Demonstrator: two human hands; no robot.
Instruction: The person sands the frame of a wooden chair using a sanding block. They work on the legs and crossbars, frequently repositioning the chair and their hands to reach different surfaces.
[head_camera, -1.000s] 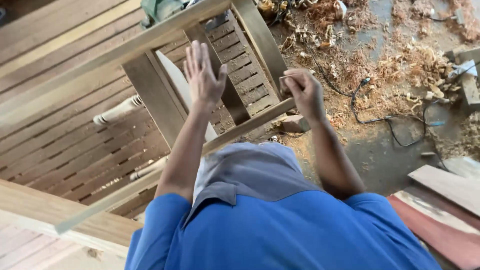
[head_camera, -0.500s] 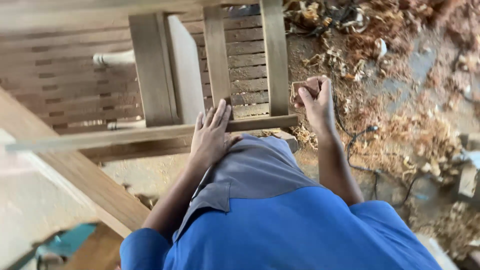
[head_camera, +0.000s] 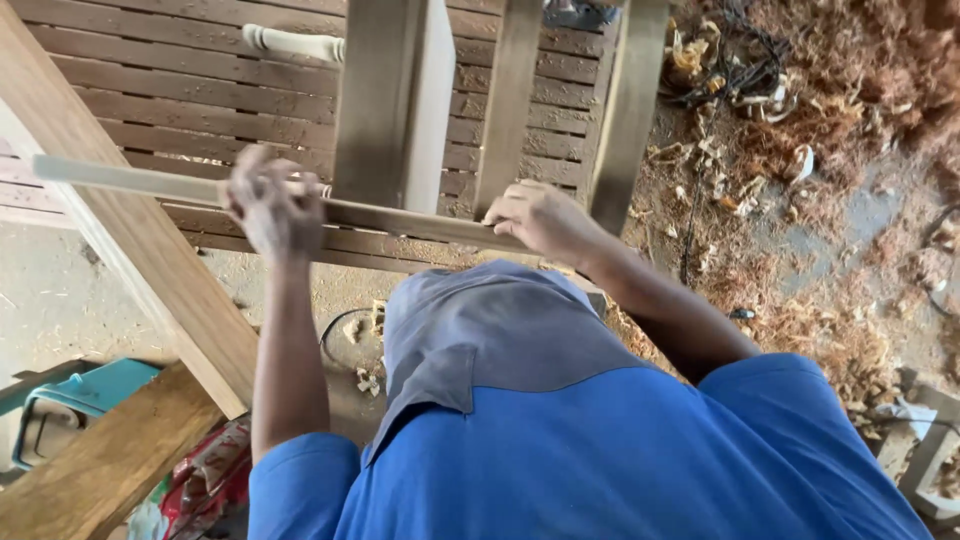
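Both hands curl around the lower rail (head_camera: 400, 222) of a bare wooden slatted frame: left hand (head_camera: 265, 205) blurred, fingers wrapped over it; right hand (head_camera: 540, 220) pressed on its right end, under the slats (head_camera: 510, 100). Frame looks assembled, unfinished; wood shavings (head_camera: 800, 110) litter the floor.

Crumpled red printed package (head_camera: 205, 480) at lower left, beside plank (head_camera: 95, 470)

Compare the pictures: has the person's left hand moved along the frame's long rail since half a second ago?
Yes. The left hand has slid left along the long rail, away from the upright slats, and now grips it.
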